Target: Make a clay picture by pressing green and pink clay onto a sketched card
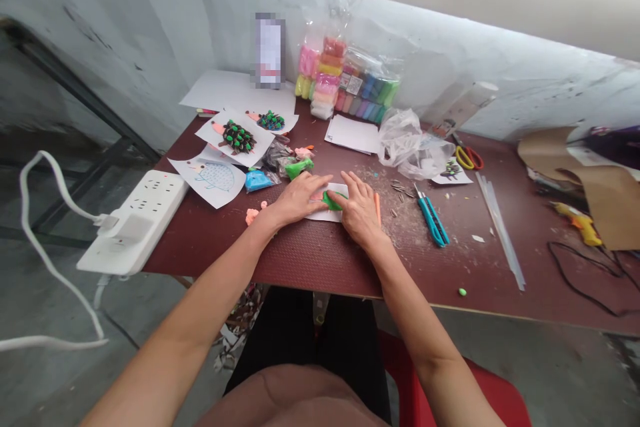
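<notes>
Green clay, one lump, lies between left hand and right hand.

The bare left forearm reaches in from 7 o'clock and the right forearm from 5 o'clock, meeting at mid-view. The left hand lies palm down, fingers extended toward 3 o'clock. The right hand lies palm down, fingers toward 11 o'clock. Both seem to press downward.
</notes>
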Demonstrator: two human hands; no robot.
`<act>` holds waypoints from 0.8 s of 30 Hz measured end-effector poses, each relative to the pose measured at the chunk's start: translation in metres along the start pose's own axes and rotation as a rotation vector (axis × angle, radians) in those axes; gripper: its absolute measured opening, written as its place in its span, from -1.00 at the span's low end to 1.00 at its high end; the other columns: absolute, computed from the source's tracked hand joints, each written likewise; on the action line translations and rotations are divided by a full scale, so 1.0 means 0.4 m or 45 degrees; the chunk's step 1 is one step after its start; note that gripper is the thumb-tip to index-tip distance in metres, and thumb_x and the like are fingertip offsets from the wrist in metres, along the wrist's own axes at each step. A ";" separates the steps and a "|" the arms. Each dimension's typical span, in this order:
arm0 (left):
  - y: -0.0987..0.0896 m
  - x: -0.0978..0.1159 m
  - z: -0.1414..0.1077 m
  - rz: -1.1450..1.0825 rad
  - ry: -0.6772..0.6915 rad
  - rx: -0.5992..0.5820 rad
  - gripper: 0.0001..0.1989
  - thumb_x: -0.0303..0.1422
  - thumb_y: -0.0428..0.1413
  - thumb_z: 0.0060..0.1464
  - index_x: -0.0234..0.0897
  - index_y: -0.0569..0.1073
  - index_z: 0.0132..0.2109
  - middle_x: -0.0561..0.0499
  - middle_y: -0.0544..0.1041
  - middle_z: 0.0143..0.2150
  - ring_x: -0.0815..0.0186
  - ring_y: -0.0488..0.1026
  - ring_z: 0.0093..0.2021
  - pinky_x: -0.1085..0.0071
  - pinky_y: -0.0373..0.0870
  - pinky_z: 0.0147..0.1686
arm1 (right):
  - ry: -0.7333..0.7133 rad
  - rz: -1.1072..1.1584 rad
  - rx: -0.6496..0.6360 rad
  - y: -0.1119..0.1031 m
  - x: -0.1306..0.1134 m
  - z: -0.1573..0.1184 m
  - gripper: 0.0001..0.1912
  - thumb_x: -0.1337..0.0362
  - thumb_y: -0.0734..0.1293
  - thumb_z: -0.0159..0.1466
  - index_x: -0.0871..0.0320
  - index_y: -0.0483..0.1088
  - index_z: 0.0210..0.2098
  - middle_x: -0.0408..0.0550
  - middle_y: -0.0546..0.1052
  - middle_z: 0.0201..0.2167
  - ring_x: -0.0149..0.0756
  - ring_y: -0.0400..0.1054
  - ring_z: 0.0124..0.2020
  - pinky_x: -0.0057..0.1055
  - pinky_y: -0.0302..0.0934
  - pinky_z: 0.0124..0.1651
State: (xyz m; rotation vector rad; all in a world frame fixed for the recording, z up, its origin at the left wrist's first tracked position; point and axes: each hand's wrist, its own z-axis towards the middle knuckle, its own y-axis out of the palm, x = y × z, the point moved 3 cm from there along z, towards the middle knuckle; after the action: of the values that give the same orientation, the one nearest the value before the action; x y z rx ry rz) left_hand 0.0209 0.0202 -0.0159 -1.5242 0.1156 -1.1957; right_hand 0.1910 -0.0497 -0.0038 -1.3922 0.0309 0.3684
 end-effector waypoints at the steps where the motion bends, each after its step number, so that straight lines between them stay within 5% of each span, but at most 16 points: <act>1: 0.000 0.000 0.000 -0.001 -0.001 -0.001 -0.39 -0.23 0.21 0.27 -0.25 0.34 0.40 -0.17 0.48 0.33 0.08 0.40 0.18 0.06 0.30 0.29 | 0.009 0.004 -0.010 -0.001 0.001 0.001 -0.58 0.41 0.23 0.40 -0.05 0.58 0.11 -0.01 0.29 0.47 0.04 0.04 0.51 0.12 0.02 0.45; 10: -0.006 0.010 0.000 -0.009 -0.031 -0.026 -0.37 -0.24 0.21 0.27 -0.33 0.33 0.41 -0.20 0.48 0.32 0.06 0.40 0.17 0.08 0.30 0.29 | 0.044 -0.006 0.067 -0.021 0.030 -0.012 -0.56 0.45 0.24 0.37 -0.09 0.63 0.02 -0.07 0.29 0.47 0.03 0.08 0.48 0.11 0.04 0.43; 18: 0.005 -0.002 -0.001 0.012 0.002 0.001 -0.40 -0.23 0.19 0.29 -0.28 0.35 0.39 -0.17 0.48 0.33 0.06 0.38 0.20 0.07 0.29 0.30 | -0.059 -0.124 0.069 0.007 0.020 -0.021 -0.57 0.36 0.25 0.44 -0.04 0.52 0.22 0.01 0.30 0.46 -0.01 0.05 0.49 0.02 0.00 0.41; 24: 0.005 -0.002 -0.003 0.007 -0.003 -0.001 -0.42 -0.22 0.19 0.30 -0.29 0.36 0.39 -0.16 0.50 0.31 0.06 0.38 0.18 0.08 0.31 0.28 | 0.002 -0.139 0.051 0.009 0.022 -0.020 -0.60 0.40 0.26 0.43 -0.03 0.60 0.11 0.08 0.30 0.46 0.04 0.09 0.47 0.04 0.02 0.39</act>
State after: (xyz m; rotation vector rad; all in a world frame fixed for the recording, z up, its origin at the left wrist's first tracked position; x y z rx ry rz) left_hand 0.0206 0.0191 -0.0181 -1.5254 0.1188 -1.1893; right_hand 0.1999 -0.0548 -0.0106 -1.3484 -0.0361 0.2742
